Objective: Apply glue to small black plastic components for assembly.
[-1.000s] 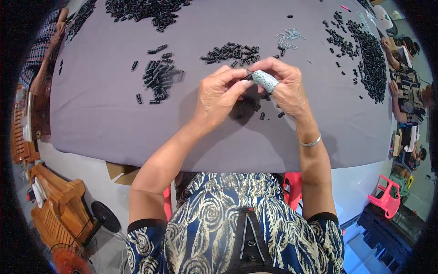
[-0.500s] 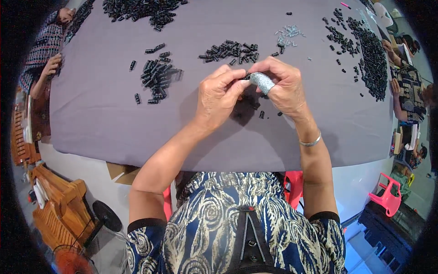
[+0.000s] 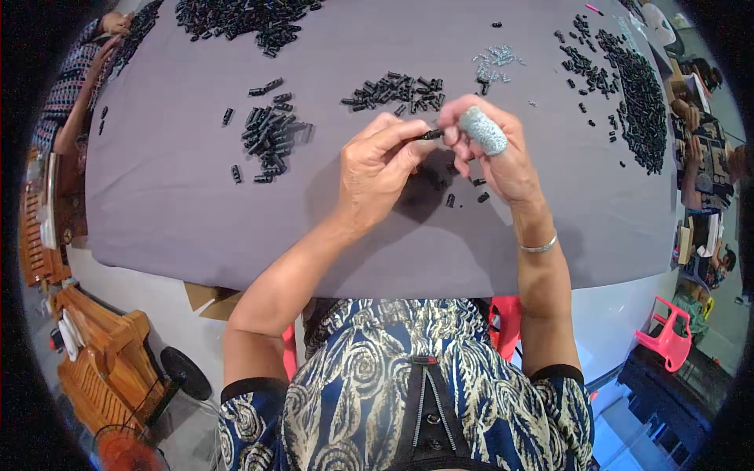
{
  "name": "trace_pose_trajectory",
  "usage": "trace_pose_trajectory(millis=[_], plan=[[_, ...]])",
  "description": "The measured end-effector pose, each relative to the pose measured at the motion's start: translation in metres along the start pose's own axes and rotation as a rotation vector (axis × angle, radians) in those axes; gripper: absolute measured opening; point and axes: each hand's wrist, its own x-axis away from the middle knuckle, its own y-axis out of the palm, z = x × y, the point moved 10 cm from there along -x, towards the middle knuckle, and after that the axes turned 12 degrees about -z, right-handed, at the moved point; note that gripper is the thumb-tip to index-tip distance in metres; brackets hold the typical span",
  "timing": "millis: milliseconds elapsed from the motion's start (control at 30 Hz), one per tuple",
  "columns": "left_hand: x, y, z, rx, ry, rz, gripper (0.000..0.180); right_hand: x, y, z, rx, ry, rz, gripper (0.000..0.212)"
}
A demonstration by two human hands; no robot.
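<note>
My left hand is closed, pinching a small black cylindrical piece between thumb and fingertips. The piece points toward my right hand, whose fingertips are beside its free end; I cannot tell whether they touch it. A grey speckled wrap covers the right thumb, which stands off from the loosely curled, slightly blurred fingers. A few loose black pieces lie on the cloth below the hands. Just beyond is a pile of similar black pieces, with another pile to the left.
A grey cloth covers the table. Small silvery parts lie beyond my right hand. Large heaps of black pieces stand at the far left and right. Other people's hands show at both sides. A pink stool stands at right.
My right hand has drawn back a little to the right, its wrapped thumb lifting off the piece. The left hand keeps its pinch. At left, another person's hand has moved farther away.
</note>
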Motion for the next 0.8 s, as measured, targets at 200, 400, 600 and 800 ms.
trace_pose_trajectory(millis=[200, 400, 600, 800], plan=[[-0.002, 0.007, 0.025, -0.054, 0.149, -0.052, 0.021, 0.007, 0.022, 0.037, -0.149, 0.226, -0.116, 0.036], [0.005, 0.012, 0.038, -0.095, 0.197, -0.054, 0.024, 0.01, 0.051, 0.026, -0.461, 0.118, -0.254, 0.031], [0.014, 0.019, 0.049, -0.098, 0.246, -0.098, 0.024, 0.018, 0.084, 0.021, -0.847, 0.089, -0.43, 0.037], [0.01, 0.016, 0.049, -0.129, 0.234, -0.08, 0.024, 0.016, 0.079, 0.034, -0.868, 0.133, -0.344, 0.031]])
